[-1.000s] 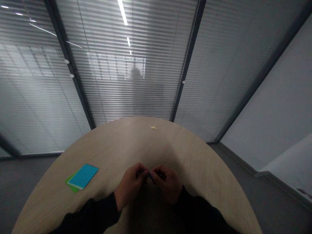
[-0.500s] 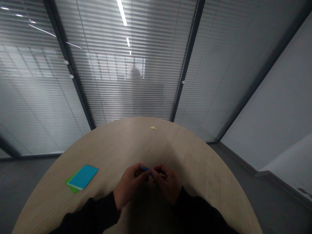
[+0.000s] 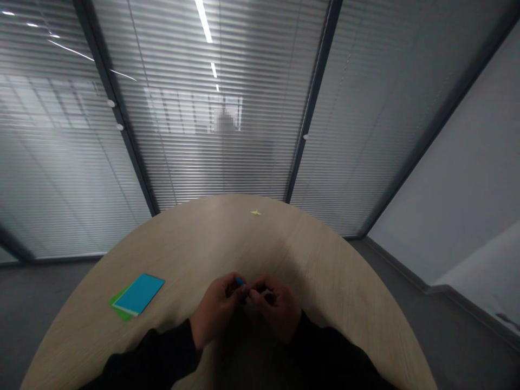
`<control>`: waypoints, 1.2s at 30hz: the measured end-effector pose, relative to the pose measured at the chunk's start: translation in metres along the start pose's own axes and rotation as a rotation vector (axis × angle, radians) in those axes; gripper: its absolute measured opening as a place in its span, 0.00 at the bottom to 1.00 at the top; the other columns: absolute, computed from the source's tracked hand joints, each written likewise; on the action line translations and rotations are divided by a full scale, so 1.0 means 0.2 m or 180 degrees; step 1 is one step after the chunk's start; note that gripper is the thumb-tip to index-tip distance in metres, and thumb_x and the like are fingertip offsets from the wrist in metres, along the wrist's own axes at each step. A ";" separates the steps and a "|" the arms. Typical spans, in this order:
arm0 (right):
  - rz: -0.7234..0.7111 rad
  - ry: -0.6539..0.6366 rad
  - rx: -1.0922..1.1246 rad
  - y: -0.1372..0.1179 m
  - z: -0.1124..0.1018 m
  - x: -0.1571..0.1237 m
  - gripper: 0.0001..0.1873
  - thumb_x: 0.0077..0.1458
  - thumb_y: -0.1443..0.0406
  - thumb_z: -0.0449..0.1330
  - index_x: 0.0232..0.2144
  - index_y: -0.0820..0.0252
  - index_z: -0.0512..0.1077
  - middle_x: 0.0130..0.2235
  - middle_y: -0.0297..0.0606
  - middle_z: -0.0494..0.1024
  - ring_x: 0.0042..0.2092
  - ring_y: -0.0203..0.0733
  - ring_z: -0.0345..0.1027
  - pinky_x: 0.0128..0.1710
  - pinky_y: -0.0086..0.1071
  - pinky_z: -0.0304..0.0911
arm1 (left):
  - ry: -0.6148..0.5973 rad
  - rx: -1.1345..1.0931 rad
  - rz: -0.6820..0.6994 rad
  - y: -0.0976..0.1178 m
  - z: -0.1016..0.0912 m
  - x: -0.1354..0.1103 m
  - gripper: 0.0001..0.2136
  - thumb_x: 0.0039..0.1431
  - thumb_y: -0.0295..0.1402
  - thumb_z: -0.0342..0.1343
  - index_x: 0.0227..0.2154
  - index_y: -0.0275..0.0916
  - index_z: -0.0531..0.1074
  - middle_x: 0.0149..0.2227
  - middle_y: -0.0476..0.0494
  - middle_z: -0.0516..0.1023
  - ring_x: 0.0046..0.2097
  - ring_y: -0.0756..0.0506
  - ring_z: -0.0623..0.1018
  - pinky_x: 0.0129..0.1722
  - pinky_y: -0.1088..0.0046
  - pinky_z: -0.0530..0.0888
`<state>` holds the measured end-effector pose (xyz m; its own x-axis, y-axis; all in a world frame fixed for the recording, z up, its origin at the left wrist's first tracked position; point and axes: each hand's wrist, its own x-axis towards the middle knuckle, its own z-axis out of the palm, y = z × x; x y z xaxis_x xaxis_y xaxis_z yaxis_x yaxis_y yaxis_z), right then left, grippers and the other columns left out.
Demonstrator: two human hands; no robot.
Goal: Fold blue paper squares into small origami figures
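Small blue piece (image 3: 240,281) pinched at L hand (image 3: 215,310) fingertips, top end showing; R hand (image 3: 274,310) curled against L, grip on piece unclear. Cards (image 3: 138,294) on table (image 3: 227,238) to L.

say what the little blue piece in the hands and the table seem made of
The small blue piece looks smooth, perhaps plastic or coated paper, but is too small to tell. The table looks like pale laminate or veneer, with fine straight grain and a soft sheen.
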<state>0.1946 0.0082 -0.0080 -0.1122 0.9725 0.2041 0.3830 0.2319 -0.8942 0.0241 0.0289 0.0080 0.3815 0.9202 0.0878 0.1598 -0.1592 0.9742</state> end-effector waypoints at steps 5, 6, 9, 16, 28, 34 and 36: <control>0.0028 0.0021 0.0018 -0.01 -0.01 0.00 0.08 0.55 0.62 0.58 0.31 0.62 0.73 0.29 0.36 0.76 0.27 0.35 0.68 0.26 0.27 0.61 | 0.0095 -0.0199 -0.0247 0.01 0.00 0.00 0.12 0.56 0.41 0.59 0.28 0.36 0.73 0.25 0.47 0.75 0.28 0.47 0.72 0.29 0.73 0.67; 0.0050 0.0041 0.0066 -0.02 -0.01 0.00 0.08 0.55 0.62 0.58 0.31 0.61 0.73 0.29 0.36 0.76 0.27 0.35 0.68 0.26 0.27 0.61 | 0.0100 -0.0300 -0.0290 0.01 0.00 0.00 0.13 0.56 0.42 0.59 0.28 0.35 0.74 0.25 0.46 0.75 0.29 0.47 0.73 0.29 0.72 0.67; 0.0101 0.0103 0.0209 -0.01 -0.01 0.00 0.10 0.55 0.59 0.59 0.30 0.61 0.72 0.29 0.35 0.75 0.28 0.35 0.67 0.27 0.27 0.61 | 0.0094 -0.0604 -0.0245 0.01 0.00 0.00 0.13 0.56 0.42 0.60 0.31 0.36 0.75 0.28 0.46 0.77 0.32 0.46 0.74 0.33 0.71 0.69; 0.0070 0.0024 -0.0022 -0.01 0.00 0.00 0.09 0.54 0.60 0.61 0.31 0.61 0.73 0.29 0.36 0.76 0.27 0.35 0.68 0.26 0.26 0.61 | 0.0204 -0.0333 -0.0221 0.02 0.01 0.00 0.13 0.56 0.42 0.59 0.29 0.36 0.74 0.26 0.46 0.76 0.30 0.46 0.74 0.31 0.71 0.69; -0.0110 0.0209 -0.0277 -0.03 0.01 -0.01 0.10 0.55 0.60 0.60 0.27 0.60 0.74 0.27 0.36 0.77 0.27 0.36 0.69 0.27 0.27 0.62 | 0.0035 -0.0211 -0.0111 0.02 0.02 0.00 0.12 0.56 0.42 0.58 0.29 0.36 0.73 0.26 0.47 0.74 0.30 0.46 0.73 0.30 0.72 0.68; -0.0068 0.0094 0.0155 -0.04 0.00 -0.01 0.09 0.55 0.61 0.60 0.26 0.60 0.72 0.26 0.34 0.76 0.26 0.35 0.69 0.26 0.26 0.62 | 0.0046 -0.0475 -0.0140 0.03 0.02 -0.01 0.15 0.57 0.45 0.57 0.32 0.37 0.73 0.27 0.48 0.73 0.29 0.47 0.72 0.29 0.73 0.67; -0.0049 0.0072 0.0188 -0.05 0.00 -0.01 0.10 0.55 0.60 0.60 0.26 0.59 0.72 0.26 0.33 0.75 0.26 0.35 0.68 0.25 0.26 0.61 | 0.0073 -0.0543 -0.0109 0.03 0.02 -0.01 0.15 0.56 0.46 0.58 0.29 0.37 0.72 0.25 0.49 0.72 0.28 0.48 0.71 0.29 0.73 0.67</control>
<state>0.1914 0.0041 -0.0002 -0.0966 0.9692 0.2265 0.3266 0.2458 -0.9126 0.0274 0.0247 0.0125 0.3572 0.9323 0.0567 0.0149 -0.0663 0.9977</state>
